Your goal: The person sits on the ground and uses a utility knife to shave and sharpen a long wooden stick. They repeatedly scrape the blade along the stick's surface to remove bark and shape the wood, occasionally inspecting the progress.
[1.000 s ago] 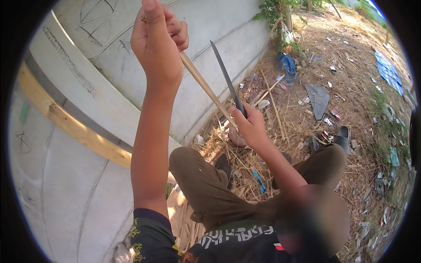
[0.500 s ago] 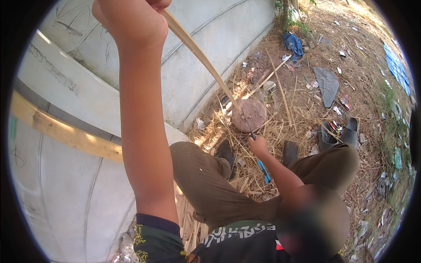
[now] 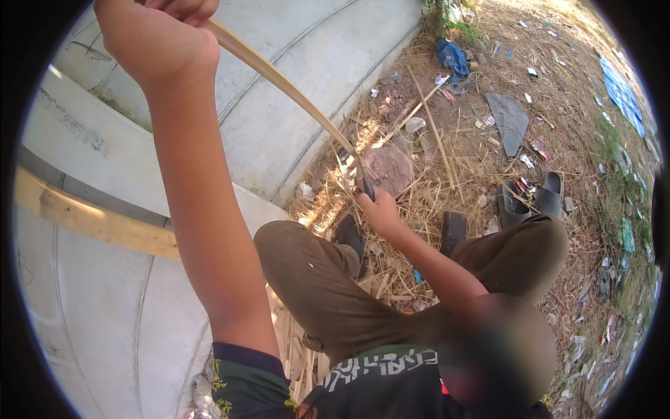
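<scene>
My left hand (image 3: 164,38), raised at the upper left, is closed around the upper end of a long, pale bamboo strip (image 3: 279,80). The strip slopes down to the right and bends slightly. Low between my legs, my right hand (image 3: 379,209) grips the black handle of a knife (image 3: 368,187). Its dark blade lies against the strip's lower end, beside a round, reddish-brown block (image 3: 389,170) on the ground. Part of the blade is hidden behind the strip. Shavings curl around the lower end.
A concrete wall (image 3: 293,49) and a wooden plank (image 3: 98,216) stand on my left. Straw, sticks and litter cover the ground. Grey slippers (image 3: 549,194), a grey cloth piece (image 3: 508,120) and a blue bag (image 3: 453,59) lie to the right and ahead.
My left hand has moved left with the strip's upper end. My right hand and the knife have moved left and upward, from the block's near edge to its left side.
</scene>
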The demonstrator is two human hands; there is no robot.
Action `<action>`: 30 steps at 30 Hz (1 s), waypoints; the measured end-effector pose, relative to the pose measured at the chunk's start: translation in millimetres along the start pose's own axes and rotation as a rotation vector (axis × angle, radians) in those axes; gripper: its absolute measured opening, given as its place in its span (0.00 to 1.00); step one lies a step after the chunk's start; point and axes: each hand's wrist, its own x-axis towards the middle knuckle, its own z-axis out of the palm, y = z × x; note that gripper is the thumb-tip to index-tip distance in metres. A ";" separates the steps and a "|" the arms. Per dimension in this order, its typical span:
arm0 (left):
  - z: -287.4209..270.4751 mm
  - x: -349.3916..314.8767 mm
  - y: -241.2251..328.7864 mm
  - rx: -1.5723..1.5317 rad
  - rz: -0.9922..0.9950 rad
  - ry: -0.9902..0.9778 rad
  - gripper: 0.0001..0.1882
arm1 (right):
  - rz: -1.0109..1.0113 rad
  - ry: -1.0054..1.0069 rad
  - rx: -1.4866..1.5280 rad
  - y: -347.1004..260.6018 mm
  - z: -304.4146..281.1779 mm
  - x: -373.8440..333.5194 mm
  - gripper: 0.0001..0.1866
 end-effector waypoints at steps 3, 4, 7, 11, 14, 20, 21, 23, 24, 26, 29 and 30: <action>-17.7 -2.3 -8.1 0.102 0.144 -0.019 0.21 | -0.226 -0.028 -0.010 -46.0 -2.5 -23.6 0.14; -18.6 -1.6 -8.4 0.101 0.154 0.007 0.21 | -0.294 -0.039 0.005 -49.9 -3.2 -25.6 0.14; -13.3 5.5 -5.2 0.014 0.081 0.077 0.21 | -0.239 -0.030 -0.049 64.7 -10.2 -1.5 0.15; -6.2 10.2 -6.1 -0.058 0.039 0.030 0.21 | 0.525 -0.171 -0.397 186.6 -48.0 -12.2 0.16; -6.5 -14.8 2.5 0.012 0.097 0.009 0.21 | 0.776 -0.112 0.047 148.0 -22.4 -8.0 0.14; -29.1 12.2 7.4 -0.028 -0.181 0.058 0.16 | 0.718 -0.135 0.187 98.8 -5.0 -7.5 0.18; -28.5 12.4 5.9 -0.027 -0.179 0.076 0.14 | 0.615 -0.192 -0.043 98.4 -11.1 -11.4 0.19; -25.3 9.6 7.9 0.038 -0.151 0.155 0.13 | 0.385 -0.312 -0.506 88.4 -25.5 -24.9 0.22; -22.1 6.3 8.5 0.095 -0.129 0.211 0.14 | 0.354 -0.274 -0.690 96.6 -31.0 -27.7 0.23; -17.5 5.4 10.6 0.181 -0.087 0.289 0.15 | 0.280 -0.185 -1.043 123.4 -43.8 -32.2 0.25; -23.1 3.4 6.8 0.251 -0.061 0.355 0.16 | 0.358 -0.411 -1.280 168.5 -78.2 -38.8 0.23; -28.5 2.1 9.2 0.263 -0.066 0.375 0.16 | 0.416 -0.542 -1.324 170.0 -86.0 -43.8 0.22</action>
